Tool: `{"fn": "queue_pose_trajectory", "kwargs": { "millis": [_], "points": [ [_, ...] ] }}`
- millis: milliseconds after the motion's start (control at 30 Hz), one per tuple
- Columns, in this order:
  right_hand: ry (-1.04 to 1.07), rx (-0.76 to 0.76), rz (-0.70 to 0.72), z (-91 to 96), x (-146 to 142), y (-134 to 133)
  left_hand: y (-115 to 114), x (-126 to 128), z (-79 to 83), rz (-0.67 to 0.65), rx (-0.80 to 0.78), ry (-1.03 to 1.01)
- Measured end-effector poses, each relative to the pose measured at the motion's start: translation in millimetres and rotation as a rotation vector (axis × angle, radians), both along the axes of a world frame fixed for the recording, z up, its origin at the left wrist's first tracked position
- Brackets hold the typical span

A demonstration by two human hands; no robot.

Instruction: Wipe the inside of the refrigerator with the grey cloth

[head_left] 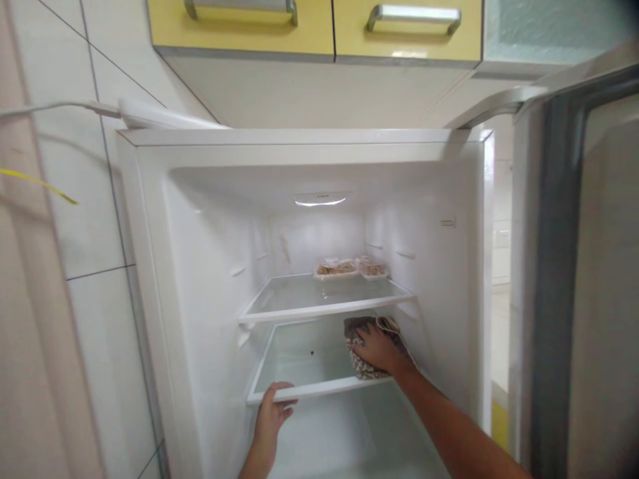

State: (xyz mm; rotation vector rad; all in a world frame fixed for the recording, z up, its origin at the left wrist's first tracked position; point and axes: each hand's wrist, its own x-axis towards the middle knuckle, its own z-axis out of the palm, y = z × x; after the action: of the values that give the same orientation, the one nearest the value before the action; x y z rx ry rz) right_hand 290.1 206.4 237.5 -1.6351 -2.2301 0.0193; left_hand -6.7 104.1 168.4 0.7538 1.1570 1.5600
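Observation:
Inside an open refrigerator, my left hand (272,416) grips the white front rim of the middle glass shelf (324,386) near its left end. Its thumb lies on top and its fingers curl below the rim. My right hand (375,347) holds a folded brown patterned cloth (372,369) down against the right part of the same shelf, fingers spread over it. The cloth reaches the shelf's front rim and hides the glass beneath. A small dark spot (312,352) shows on the glass to the left of the cloth.
The upper shelf (284,296) carries packs of food (337,267) at its back right. A lower glass surface (324,439) lies under the middle shelf. At the right the refrigerator door (552,266) stands open. Yellow cabinets (407,30) hang above, and a tiled wall (100,332) is at left.

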Motion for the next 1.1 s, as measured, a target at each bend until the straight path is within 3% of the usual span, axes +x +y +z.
{"fn": "queue_pose_trajectory", "kwargs": {
  "millis": [233,433,700,1100],
  "points": [
    [-0.051,0.004,-0.012,-1.9,6.3,-39.7,-1.3,-3.1,7.5,0.021,-0.048,0.041],
    [-0.045,0.001,-0.044,-6.1,9.1,-47.7,1.4,-3.4,2.8,0.015,-0.043,0.013],
    [-0.034,0.003,-0.076,-4.0,7.4,-16.0,8.9,1.1,-8.7,0.055,-0.046,-0.035],
    [0.009,0.025,-0.073,-9.6,2.5,44.6,12.4,2.4,-17.7,0.033,0.119,0.041]
  ]
}}
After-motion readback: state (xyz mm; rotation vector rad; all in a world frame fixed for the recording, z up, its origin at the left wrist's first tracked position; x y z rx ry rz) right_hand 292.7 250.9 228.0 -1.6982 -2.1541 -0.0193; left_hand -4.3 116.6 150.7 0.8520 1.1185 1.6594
